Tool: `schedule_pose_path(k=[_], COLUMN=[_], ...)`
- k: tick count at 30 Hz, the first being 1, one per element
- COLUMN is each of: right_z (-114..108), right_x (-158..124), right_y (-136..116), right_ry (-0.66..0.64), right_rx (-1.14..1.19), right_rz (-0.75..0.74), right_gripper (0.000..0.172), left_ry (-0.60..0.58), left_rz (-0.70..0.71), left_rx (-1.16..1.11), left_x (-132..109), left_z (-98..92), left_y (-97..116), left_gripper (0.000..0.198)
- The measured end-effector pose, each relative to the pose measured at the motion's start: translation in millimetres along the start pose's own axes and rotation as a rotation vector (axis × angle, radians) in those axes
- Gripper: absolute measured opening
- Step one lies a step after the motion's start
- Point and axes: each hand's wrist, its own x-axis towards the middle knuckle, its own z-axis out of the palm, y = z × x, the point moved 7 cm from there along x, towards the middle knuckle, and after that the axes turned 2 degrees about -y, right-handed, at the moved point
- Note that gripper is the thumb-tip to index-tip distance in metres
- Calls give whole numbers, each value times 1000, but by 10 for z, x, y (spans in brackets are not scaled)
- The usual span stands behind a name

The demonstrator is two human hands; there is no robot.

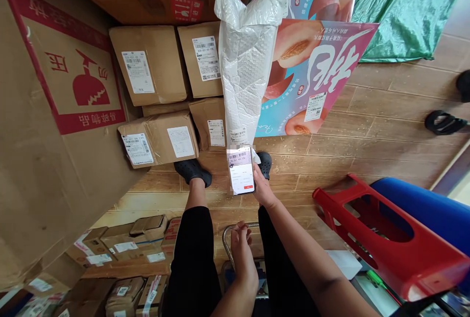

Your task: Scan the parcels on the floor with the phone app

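My right hand (263, 187) is wrapped round a smartphone (241, 175), its screen facing up at me. A barcode label and a small red button show on the lit screen. Just beyond the phone lies a long white bubble mailer (246, 62), with a printed barcode label (238, 135) on its near end. The phone covers part of that end. My left hand (243, 248) hangs between my knees with its fingers loosely curled, and nothing shows in it. A curved metal bar (228, 241) passes close behind the left hand; whether they touch I cannot tell.
Several labelled cardboard boxes (149, 64) sit left of the mailer, with a large carton (44, 160) beside them. Peach-printed boxes (286, 96) and a green sheet (400, 13) lie to the right. A red plastic stool (389, 238) lies sideways at lower right. More parcels (135, 238) stand lower left.
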Motion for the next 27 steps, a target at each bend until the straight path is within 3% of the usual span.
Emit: schedule_pose_path(k=[9, 17, 27], right_z=[36, 263, 460], right_x=[-26, -203, -295], right_y=[20, -232, -362], right_ry=[-45, -331, -427], right_rx=[43, 35, -52], right_rz=[29, 112, 94], right_gripper=[50, 90, 90], left_ry=[3, -24, -53], left_rz=[9, 8, -22], left_rx=[-15, -27, -33], left_x=[6, -12, -9], left_z=[34, 92, 115], left_y=[31, 54, -43], left_gripper=[25, 28, 29])
